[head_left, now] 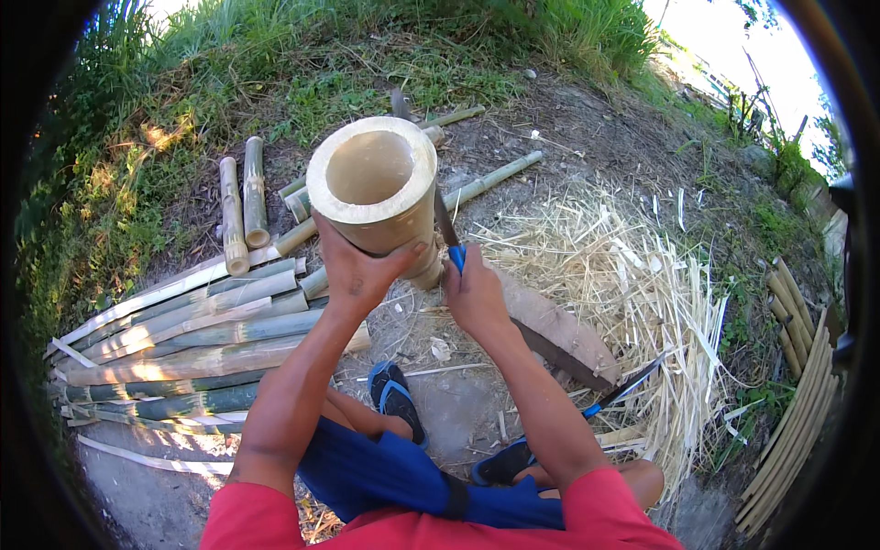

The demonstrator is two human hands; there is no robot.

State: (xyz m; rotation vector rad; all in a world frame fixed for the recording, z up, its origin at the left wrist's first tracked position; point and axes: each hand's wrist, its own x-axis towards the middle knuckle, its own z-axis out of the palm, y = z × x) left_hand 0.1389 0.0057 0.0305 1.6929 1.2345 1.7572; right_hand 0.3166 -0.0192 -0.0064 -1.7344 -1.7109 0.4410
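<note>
Two bare hands work at one thick bamboo section [376, 192] that stands upright on the ground, its hollow cut end facing up toward the camera. The left hand [353, 270] clasps the near side of the tube below its rim, fingers [403, 252] wrapped against the pale wall and pressing on it. The right hand [475, 295] is closed in a fist round the blue handle of a knife [449, 240], whose dark blade rises along the right side of the bamboo section, touching or just beside its wall; the exact contact cannot be made out.

Just right of the right hand lies a flat wooden slab [559, 332] on the bare earth, with a second blue-handled blade [623, 390] resting beyond its lower end. Past that spreads a wide heap of thin pale bamboo shavings [642, 284].

Left of the left hand lies a stack of split bamboo slats [183, 344], green and pale, lying side by side. Behind them are several short round bamboo pieces [240, 202], and thinner poles [490, 179] lie behind the upright section. More bamboo strips [793, 403] lean at the far right edge.

Below the hands, the person's feet in blue and black sandals [396, 396] rest on the ground, with blue shorts and a red shirt at the lower edge. Grass [302, 46] covers the bank behind.
</note>
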